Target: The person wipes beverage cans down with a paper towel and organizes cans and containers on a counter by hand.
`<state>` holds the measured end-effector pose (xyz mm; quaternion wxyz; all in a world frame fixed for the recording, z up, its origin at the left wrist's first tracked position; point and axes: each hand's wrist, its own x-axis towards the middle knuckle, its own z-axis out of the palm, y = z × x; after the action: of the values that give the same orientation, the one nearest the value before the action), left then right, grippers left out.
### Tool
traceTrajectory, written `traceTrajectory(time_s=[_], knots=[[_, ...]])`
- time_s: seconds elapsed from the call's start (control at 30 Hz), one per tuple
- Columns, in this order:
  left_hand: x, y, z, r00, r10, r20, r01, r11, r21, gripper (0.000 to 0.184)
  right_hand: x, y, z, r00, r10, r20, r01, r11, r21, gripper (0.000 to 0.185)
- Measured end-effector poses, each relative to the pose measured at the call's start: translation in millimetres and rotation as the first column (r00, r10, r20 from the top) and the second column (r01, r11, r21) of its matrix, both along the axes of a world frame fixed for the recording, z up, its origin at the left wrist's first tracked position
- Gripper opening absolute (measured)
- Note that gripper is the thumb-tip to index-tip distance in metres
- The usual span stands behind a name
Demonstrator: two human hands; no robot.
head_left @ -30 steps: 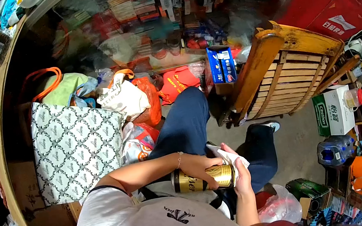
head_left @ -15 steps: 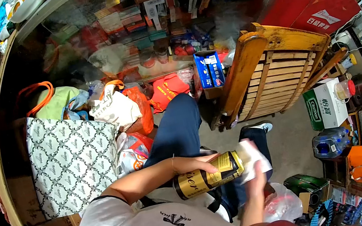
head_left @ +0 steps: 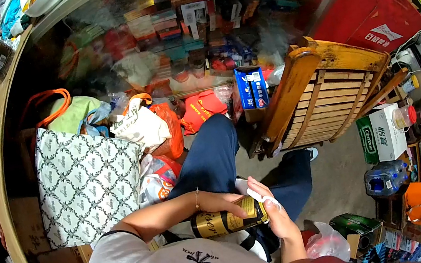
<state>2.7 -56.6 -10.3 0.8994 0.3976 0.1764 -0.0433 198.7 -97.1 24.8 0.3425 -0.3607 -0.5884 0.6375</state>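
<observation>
A black and gold can point(head_left: 217, 225) lies nearly level across my lap, its top end pointing right. My left hand point(head_left: 222, 201) is wrapped over the can from above, near its middle. At the can's right end, my right hand point(head_left: 277, 215) holds a white tissue point(head_left: 258, 195) between thumb and fingers, close against the rim. Part of the tissue is hidden behind the fingers.
A folded wooden slatted chair point(head_left: 328, 94) leans ahead on the right. A patterned white box point(head_left: 89, 181) and bags point(head_left: 145, 126) are at the left. Behind them stands a glass case point(head_left: 150, 46). A clear plastic bag point(head_left: 329, 243) sits right of my lap.
Compared with half a second ago, my right hand and the tissue have moved left, back against the can's end. The can has shifted slightly left and lies more level.
</observation>
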Motion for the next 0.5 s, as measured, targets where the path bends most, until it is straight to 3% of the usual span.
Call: traceTrajectory(time_s=[0.2,0.3,0.37,0.43,0.5], knots=[[5.7,-8.8,-7.1,0.998,0.021,0.059,-0.022,1.0,0.002,0.064,1.5,-1.1,-3.7,0.999,0.024,0.027,-0.024,1.0,-0.008,0.054],[10.5,-10.2,-11.8,0.998,0.007,0.055,-0.008,1.0,0.013,0.061,5.6,-5.1,-6.5,1.0,0.002,0.012,-0.001,0.997,-0.077,0.051],[13.9,-8.9,-16.0,0.998,0.014,0.06,-0.016,0.999,0.039,0.059,9.4,-8.8,-16.3,0.998,-0.038,-0.047,0.026,0.971,-0.238,0.046],[17.5,-7.1,-20.1,0.996,-0.084,0.04,0.084,0.996,-0.012,0.05,10.4,-10.1,-16.6,0.996,-0.076,-0.051,0.059,0.96,-0.273,0.043],[22.9,-7.8,-17.7,0.996,-0.074,0.058,0.073,0.997,0.021,0.045,9.9,-12.1,-18.4,0.992,-0.115,-0.053,0.093,0.946,-0.31,0.042]])
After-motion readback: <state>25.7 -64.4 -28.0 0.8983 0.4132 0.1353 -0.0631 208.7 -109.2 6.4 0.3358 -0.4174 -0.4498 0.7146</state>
